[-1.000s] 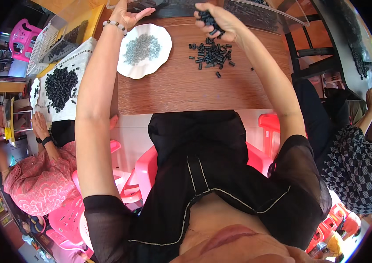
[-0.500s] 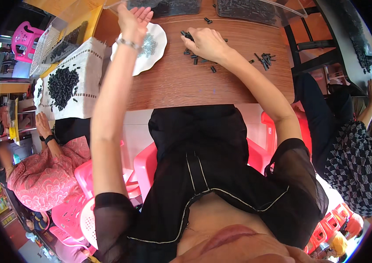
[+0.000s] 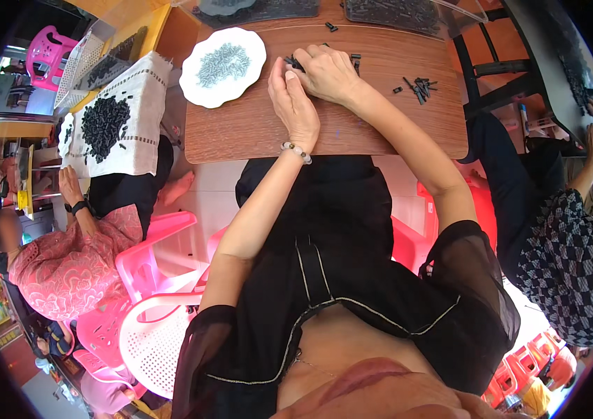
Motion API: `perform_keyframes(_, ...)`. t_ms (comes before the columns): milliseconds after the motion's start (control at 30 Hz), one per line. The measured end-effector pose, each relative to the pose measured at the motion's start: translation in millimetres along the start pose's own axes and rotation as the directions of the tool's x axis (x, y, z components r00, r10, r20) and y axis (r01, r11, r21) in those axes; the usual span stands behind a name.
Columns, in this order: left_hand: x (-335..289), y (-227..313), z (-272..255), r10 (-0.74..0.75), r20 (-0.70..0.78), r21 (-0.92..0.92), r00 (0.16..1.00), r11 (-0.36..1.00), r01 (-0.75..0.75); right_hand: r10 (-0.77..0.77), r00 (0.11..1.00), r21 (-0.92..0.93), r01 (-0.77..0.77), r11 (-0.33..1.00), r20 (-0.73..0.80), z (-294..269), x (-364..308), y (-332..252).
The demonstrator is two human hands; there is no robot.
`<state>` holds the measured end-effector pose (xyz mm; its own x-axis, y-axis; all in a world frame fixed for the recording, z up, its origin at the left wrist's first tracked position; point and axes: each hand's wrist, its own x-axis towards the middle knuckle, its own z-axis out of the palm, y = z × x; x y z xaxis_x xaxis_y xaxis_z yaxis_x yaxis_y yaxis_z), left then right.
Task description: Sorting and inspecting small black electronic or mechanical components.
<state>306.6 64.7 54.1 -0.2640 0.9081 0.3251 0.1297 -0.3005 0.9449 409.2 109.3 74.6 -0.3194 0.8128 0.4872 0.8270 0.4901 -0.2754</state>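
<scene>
Head view: left hand (image 3: 295,105) and right hand (image 3: 326,70) rest side by side, touching, on the brown table (image 3: 254,133). Right fingers pinch small black pieces (image 3: 295,64); left hand's grip cannot be told. White plate (image 3: 223,66) of grey pieces lies just left; loose black pieces (image 3: 418,85) sit right.

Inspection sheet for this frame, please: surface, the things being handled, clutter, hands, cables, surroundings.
Surface: brown wooden table.
Job's things: small black parts at the fingertips; white plate of grey pieces.
Clutter: loose black parts to the right; clear trays at the far edge.
Hands: left hand and right hand meet over the parts; grip unclear.
Cables: nothing seen.
Surroundings: co-worker in pink, pink chairs.
</scene>
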Motion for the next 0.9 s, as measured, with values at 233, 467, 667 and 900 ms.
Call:
perform_keyframes(233,2.6,0.3,1.4,-0.122,-0.008,0.039,0.992,0.992,0.122,-0.065,0.995,0.002,0.066,0.998,-0.08,0.0,-8.1,-5.9)
perform_keyframes(467,1.1,4.2,1.1,-0.073,0.011,0.189,0.997,0.979,0.069,-0.077,0.996,0.0,0.077,0.997,-0.043,3.5,-14.7,-5.6)
perform_keyframes(667,0.4,5.2,-0.8,-0.077,0.017,0.209,0.997,0.975,0.072,-0.069,0.997,-0.053,0.071,0.996,0.027,3.0,-18.2,-6.7)
perform_keyframes(900,2.1,-1.9,-2.8,-0.023,0.023,0.187,0.999,0.982,0.018,-0.084,0.996,-0.067,0.085,0.994,0.02,5.9,-20.2,-5.5)
